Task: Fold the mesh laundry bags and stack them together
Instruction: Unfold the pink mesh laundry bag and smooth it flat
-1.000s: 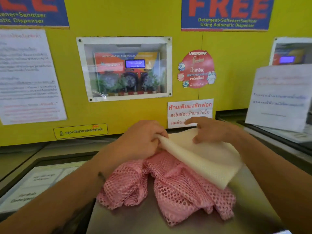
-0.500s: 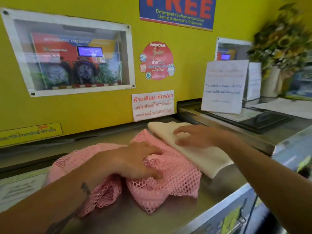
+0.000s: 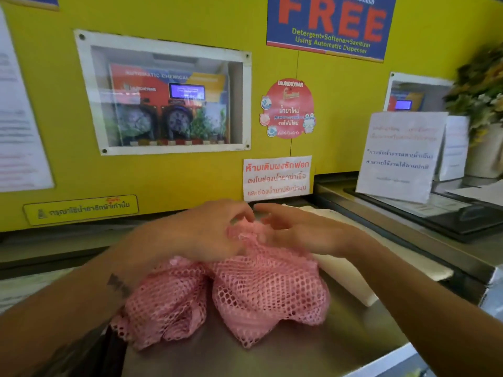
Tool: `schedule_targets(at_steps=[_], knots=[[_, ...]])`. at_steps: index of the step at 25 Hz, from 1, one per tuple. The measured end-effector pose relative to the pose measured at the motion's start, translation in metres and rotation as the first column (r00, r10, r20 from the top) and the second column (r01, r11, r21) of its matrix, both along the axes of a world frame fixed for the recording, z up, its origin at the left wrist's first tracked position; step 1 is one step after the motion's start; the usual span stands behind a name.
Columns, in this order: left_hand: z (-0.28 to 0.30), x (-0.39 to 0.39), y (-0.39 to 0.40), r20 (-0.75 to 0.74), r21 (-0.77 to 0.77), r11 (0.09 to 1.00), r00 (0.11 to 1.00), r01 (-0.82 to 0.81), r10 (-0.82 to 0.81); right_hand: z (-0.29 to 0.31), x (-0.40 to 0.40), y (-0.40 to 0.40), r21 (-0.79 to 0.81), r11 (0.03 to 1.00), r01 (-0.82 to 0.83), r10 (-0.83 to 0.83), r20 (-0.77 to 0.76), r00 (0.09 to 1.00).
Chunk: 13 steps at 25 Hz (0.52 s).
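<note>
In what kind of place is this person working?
Most likely a self-service laundry. The blue sign offers free detergent, softener and sanitizer by automatic dispenser, a wall window shows dosing pumps, and a pink mesh laundry bag lies on a steel machine top.

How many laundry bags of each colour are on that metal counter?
Pink mesh bag: 1
Cream bag: 1
Total: 2
</note>
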<state>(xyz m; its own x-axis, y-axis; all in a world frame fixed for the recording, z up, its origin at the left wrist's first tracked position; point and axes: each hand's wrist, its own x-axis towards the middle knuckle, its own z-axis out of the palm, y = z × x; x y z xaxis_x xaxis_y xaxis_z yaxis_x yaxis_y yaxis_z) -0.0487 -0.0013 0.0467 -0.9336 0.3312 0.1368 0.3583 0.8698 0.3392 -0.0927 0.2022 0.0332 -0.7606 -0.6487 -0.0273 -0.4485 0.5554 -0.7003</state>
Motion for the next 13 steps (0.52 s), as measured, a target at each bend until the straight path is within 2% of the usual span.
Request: schedule_targets(at_steps=[2,3,5,6,7,8,10,13], knots=[[0.011,0.013,-0.015,-0.013,-0.075,0.995,0.998,-0.068,0.067,-0.019,0.0,-0.024,0.282,0.958,-0.041,0.093,-0.173,0.98],[0.01,0.019,-0.022,0.027,-0.205,0.971,0.991,-0.119,0.128,-0.029,-0.001,-0.034,0.354,0.935,-0.019,0.129,-0.29,0.948],[-0.002,0.028,-0.028,0.139,-0.477,0.861,0.952,-0.178,0.274,-0.044,-0.006,-0.045,0.272,0.96,-0.061,0.175,-0.42,0.891],[-0.011,0.03,-0.027,0.169,-0.53,0.828,0.934,-0.183,0.315,-0.046,-0.007,-0.046,0.209,0.974,-0.083,0.171,-0.447,0.878],[-0.018,0.031,-0.026,0.168,-0.52,0.83,0.928,-0.203,0.332,-0.044,-0.008,-0.045,0.171,0.982,-0.081,0.154,-0.479,0.864],[-0.021,0.028,-0.025,0.146,-0.446,0.863,0.931,-0.239,0.334,-0.037,-0.01,-0.041,0.145,0.988,-0.05,0.12,-0.529,0.84],[-0.019,0.019,-0.023,0.083,-0.188,0.934,0.943,-0.304,0.323,-0.015,-0.018,-0.024,0.056,0.997,0.046,0.0,-0.639,0.769],[-0.016,0.003,-0.013,-0.15,0.089,0.958,0.947,-0.274,0.285,0.023,-0.034,0.018,-0.065,0.968,0.244,-0.208,-0.753,0.625]])
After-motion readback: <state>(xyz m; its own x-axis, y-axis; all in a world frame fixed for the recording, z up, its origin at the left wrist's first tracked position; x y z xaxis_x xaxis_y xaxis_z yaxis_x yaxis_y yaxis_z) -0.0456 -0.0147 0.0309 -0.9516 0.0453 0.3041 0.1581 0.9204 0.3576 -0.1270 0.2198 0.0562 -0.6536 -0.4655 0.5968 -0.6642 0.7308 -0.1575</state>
